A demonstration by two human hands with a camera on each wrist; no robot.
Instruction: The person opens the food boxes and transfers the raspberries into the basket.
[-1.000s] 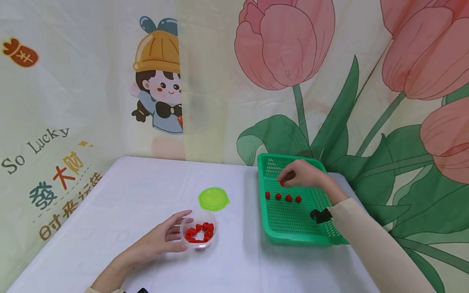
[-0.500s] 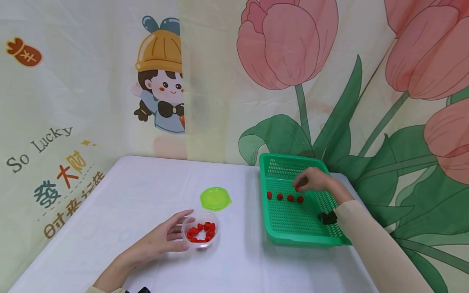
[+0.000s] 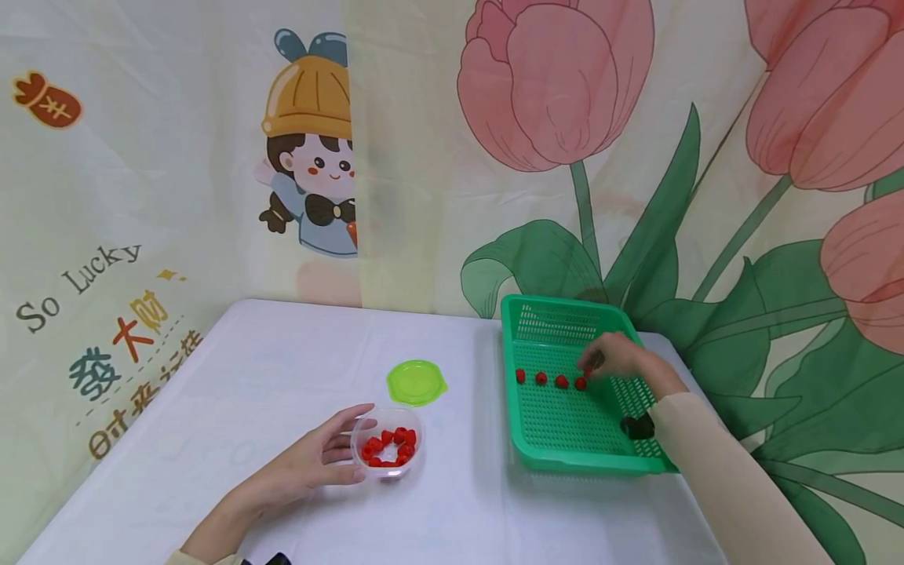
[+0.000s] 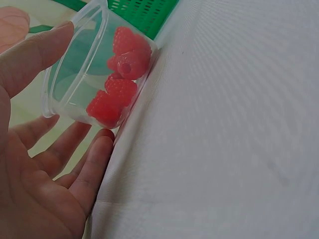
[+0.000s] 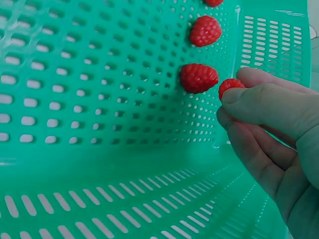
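Note:
My right hand [image 3: 620, 357] is low inside the green plastic basket [image 3: 565, 463] and pinches a raspberry [image 5: 231, 88] between thumb and fingers. That berry is close beside the end of a row of several raspberries [image 3: 561, 382] on the basket floor. At the left, my left hand [image 3: 311, 459] spans the side of a clear plastic container [image 4: 82, 64], thumb on the near side and fingers on the far side. Several red raspberries [image 4: 121, 89] lie along the container's bottom, which rests on the white cloth.
A light green lid [image 3: 415, 383] lies flat on the white table [image 3: 282, 353], behind the container. Behind the table hangs a printed curtain [image 3: 410, 157] with tulips, close to the basket's back edge.
My right hand has moved right and toward me inside the basket, lowering the pinched raspberry to the right end of the row. My left hand stays at the container.

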